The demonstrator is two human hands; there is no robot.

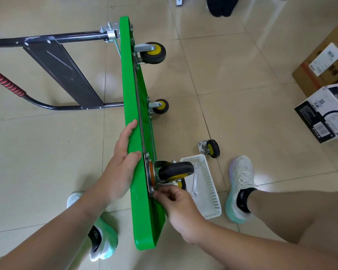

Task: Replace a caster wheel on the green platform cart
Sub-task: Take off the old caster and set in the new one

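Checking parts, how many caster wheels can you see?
5 caster wheels: two at the cart's far end, one by the right hand, another apparently half-hidden behind it, one loose on the floor.

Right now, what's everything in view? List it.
cart: 1, green, stood on its edge on the floor
handle: 1, black with a red grip, left of the deck
far casters: 2, black with yellow hubs, on the underside
near caster: 1, same colours, may hide another behind it
loose caster: 1, black and yellow, on the floor beyond the basket
basket: 1, white, right of the cart
wrench: 1, silver, in the basket
boxes: 2, one brown, one white-black, far right
shoes: 2, white-mint, either side of the cart
left hand: grips the cart's upper edge
right hand: pinches at the near caster's plate
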